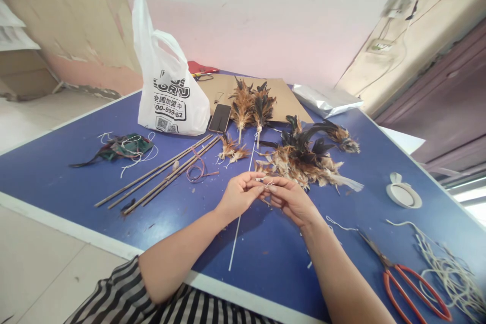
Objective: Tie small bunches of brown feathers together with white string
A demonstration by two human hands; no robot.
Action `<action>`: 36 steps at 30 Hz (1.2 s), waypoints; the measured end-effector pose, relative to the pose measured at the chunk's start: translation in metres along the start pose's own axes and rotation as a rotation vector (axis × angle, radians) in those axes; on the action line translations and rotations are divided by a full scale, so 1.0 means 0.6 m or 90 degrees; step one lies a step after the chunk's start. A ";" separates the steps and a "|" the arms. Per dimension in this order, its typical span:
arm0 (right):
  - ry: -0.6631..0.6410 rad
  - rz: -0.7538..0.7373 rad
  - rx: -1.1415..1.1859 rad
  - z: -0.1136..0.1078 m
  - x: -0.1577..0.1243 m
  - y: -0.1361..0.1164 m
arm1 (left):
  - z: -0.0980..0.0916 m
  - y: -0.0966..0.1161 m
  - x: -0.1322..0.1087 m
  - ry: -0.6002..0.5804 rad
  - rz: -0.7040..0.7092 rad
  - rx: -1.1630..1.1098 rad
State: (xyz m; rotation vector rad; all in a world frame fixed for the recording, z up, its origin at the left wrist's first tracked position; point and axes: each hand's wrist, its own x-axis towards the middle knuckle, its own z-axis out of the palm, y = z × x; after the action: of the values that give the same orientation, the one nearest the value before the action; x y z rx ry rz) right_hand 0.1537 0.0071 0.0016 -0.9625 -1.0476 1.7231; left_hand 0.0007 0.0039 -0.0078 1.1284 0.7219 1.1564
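Above the middle of the blue table, my left hand [241,195] and my right hand [291,197] meet, fingertips pinched together. Between them shows a short piece of thin white string [269,184]; most of whatever they grip is hidden by the fingers. Just beyond my right hand lies a loose pile of brown, black and cream feathers [299,159]. Two small feather tufts [232,151] lie past my left hand. A thin white stick [236,240] passes beneath my hands on the table.
Red-handled scissors [391,266], tangled pale cord [451,276] and a tape roll [404,195] lie right. Left are thin wooden sticks [163,174], dark fabric with string [127,148], a phone [219,118] and a white plastic bag [167,81]. Feather bundles [243,106] rest on cardboard [290,101].
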 end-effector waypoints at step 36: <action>0.066 -0.034 -0.051 -0.009 0.001 -0.006 | -0.001 -0.006 0.003 -0.003 -0.018 -0.035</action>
State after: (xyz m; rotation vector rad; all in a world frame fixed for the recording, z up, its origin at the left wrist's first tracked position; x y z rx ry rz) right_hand 0.1594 0.0096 0.0031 -1.0534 -1.0729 1.5811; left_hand 0.0019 0.0057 -0.0111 1.0708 0.6963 1.1434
